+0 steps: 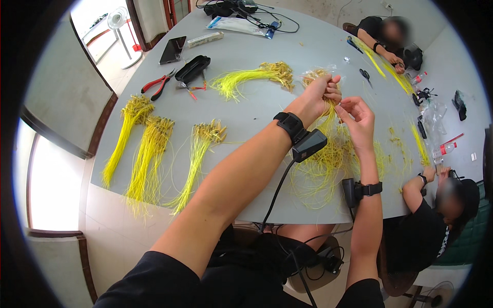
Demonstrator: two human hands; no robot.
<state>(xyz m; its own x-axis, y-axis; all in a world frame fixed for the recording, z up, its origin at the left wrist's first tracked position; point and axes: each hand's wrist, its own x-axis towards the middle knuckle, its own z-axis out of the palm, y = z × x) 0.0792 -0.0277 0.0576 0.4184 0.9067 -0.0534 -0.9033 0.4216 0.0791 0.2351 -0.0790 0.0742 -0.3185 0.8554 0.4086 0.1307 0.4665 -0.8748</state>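
- Wires (319, 154), thin and yellow, hung in a loose tangle from the left hand (322, 88) down onto the table (257, 110); that hand was closed around their upper ends, lifted above the tabletop.
- Right hand (359, 119) was half open just beside it, fingertips pinching at a few strands; a pull here could have snagged neighbours and dragged the whole clump out of the grip.
- Loose ends spread toward the near table edge, so some strands might have slid off.
- Sorted bundles (154, 149) lay well apart to the left; stray wires flung that way could have mixed with them.
- Wrist cable (280, 190) dangled near the tangle and might have caught it.
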